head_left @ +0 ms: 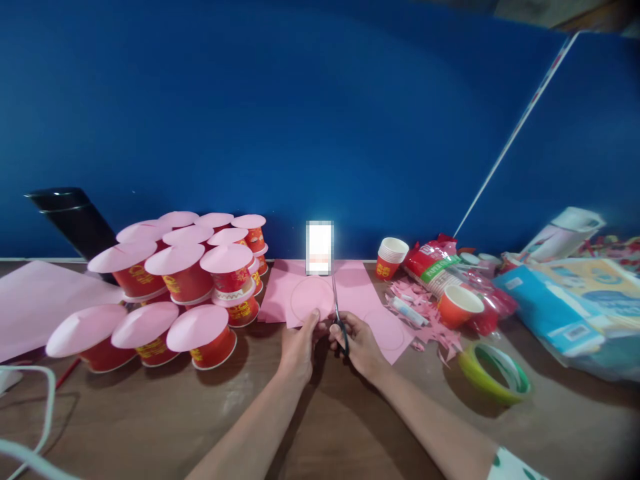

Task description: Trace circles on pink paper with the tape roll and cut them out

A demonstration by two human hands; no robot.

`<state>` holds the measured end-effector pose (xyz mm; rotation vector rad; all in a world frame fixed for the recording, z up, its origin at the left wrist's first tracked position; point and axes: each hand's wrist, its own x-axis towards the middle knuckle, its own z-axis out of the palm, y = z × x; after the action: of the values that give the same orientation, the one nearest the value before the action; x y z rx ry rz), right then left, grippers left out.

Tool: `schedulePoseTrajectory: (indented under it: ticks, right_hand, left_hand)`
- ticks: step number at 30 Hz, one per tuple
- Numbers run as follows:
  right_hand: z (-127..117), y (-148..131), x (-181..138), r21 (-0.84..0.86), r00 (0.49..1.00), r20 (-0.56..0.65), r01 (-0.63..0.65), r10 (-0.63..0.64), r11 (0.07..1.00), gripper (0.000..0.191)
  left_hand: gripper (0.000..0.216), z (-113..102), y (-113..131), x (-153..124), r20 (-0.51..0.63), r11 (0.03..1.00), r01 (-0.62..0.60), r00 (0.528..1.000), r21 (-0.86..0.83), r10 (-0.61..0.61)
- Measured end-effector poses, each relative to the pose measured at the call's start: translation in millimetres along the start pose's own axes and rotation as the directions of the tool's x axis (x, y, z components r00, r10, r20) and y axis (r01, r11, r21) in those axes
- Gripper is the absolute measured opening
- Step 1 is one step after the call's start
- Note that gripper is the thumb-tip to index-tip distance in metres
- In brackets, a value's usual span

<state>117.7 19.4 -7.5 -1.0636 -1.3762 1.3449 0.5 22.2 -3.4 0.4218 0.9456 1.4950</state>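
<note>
My left hand (300, 340) pinches the near edge of a pink paper piece (305, 293) that has a circle drawn on it, the thumb lying on top. Black-handled scissors (343, 337) are in my right hand (363, 347), fingers closed around the handles. Their blades point away from me along the right side of the drawn circle. Under and behind the held piece lie larger pink paper sheets (360, 280). Another pink piece with a drawn circle (387, 331) rests to the right of the scissors.
Red paper cups with pink cone tops (205, 333) stand grouped at left, some stacked. At right are stacked cups (391, 257), pink scraps (415, 300), a lone cup (459, 305), a tape roll (495, 373) and a blue packet (555, 307). A white cable (47, 407) crosses the near left.
</note>
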Motion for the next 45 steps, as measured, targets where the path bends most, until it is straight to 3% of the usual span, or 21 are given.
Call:
schedulePoseTrajectory:
  ticks: [17,41,45]
  right_hand:
    - [-0.6,-1.4,-1.1,-0.003,0.999,0.038,0.018,-0.018,1.0,0.035]
    - [2.1,-2.3,-1.2,0.01,1.0,-0.009,-0.002,0.002,1.0,0.035]
    - [2.3,-5.7,0.5,0.071,0.999,-0.031,-0.025,0.027,0.997,0.038]
  left_hand:
    - [0.028,1.4,1.0,-1.7,-0.003,1.0,-0.018,1.0,-0.006,0.018]
    - [0.03,3.1,3.2,-3.1,-0.013,0.998,-0.058,0.998,-0.008,0.058]
    - [0.029,1.7,3.2,-3.1,-0.013,0.998,0.004,1.0,0.063,-0.003]
